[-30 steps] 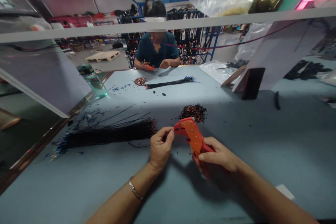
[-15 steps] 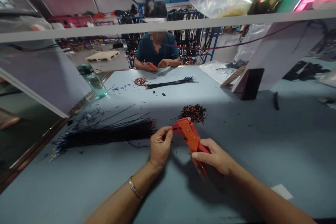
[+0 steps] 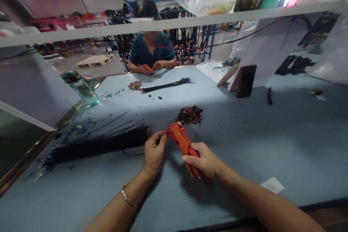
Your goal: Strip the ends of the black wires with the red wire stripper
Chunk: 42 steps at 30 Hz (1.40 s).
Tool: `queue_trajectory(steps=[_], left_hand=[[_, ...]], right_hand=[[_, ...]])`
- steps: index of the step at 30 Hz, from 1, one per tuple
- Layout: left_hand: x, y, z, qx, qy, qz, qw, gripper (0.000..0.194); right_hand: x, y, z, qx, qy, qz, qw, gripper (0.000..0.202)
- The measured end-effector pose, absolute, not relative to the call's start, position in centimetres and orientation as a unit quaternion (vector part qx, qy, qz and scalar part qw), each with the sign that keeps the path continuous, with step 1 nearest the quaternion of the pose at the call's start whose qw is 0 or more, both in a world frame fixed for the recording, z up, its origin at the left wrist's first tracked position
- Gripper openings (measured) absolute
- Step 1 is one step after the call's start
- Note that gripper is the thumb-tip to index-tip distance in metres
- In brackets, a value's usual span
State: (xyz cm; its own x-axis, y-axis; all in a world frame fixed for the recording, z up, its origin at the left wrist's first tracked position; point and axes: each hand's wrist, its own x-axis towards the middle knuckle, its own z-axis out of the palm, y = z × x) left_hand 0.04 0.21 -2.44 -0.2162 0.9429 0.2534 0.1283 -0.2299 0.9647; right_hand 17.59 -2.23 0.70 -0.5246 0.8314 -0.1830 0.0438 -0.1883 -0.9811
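Note:
My right hand [image 3: 205, 161] is closed around the handles of a red and orange wire stripper [image 3: 181, 139]. The jaws point left, right against the fingertips of my left hand [image 3: 154, 152]. Thumb and forefinger of that hand pinch a thin black wire [image 3: 132, 154], part of which curves out behind the hand; its end at the jaws is too small to make out. Left of my hands lies a thick bundle of black wires [image 3: 100, 146], with copper-coloured ends towards me and blue and silver ends at far left. Beyond the stripper sits a pile of short dark and copper-coloured bits [image 3: 190, 115].
Across the table [image 3: 231, 134] a person [image 3: 152, 52] holds a red tool near a smaller wire bundle [image 3: 167, 85]. A bottle [image 3: 85, 92] stands at left, a dark phone [image 3: 246, 81] leans at right. A shelf bar [image 3: 174, 25] crosses above; white paper [image 3: 272, 185] lies near right.
The view has swung a little to the right, so everything sits further left. Both hands keep their place at the stripper, and its handles look closer together.

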Motion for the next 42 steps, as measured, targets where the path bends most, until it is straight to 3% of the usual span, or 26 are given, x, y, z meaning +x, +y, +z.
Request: queue_trajectory(steps=[15, 25, 42], left_hand=[[-0.1, 0.0, -2.1, 0.553, 0.512, 0.584, 0.302, 0.020], [0.2, -0.5, -1.4, 0.566, 0.500, 0.586, 0.292, 0.019], [0.6, -0.8, -0.7, 0.555, 0.502, 0.592, 0.299, 0.020]], right_hand=[[18.0, -2.0, -0.2, -0.355, -0.605, 0.648, 0.296, 0.019], [19.1, -1.8, 0.2, -0.337, -0.603, 0.678, 0.251, 0.031], [19.4, -1.9, -0.3, -0.297, -0.575, 0.708, 0.282, 0.027]])
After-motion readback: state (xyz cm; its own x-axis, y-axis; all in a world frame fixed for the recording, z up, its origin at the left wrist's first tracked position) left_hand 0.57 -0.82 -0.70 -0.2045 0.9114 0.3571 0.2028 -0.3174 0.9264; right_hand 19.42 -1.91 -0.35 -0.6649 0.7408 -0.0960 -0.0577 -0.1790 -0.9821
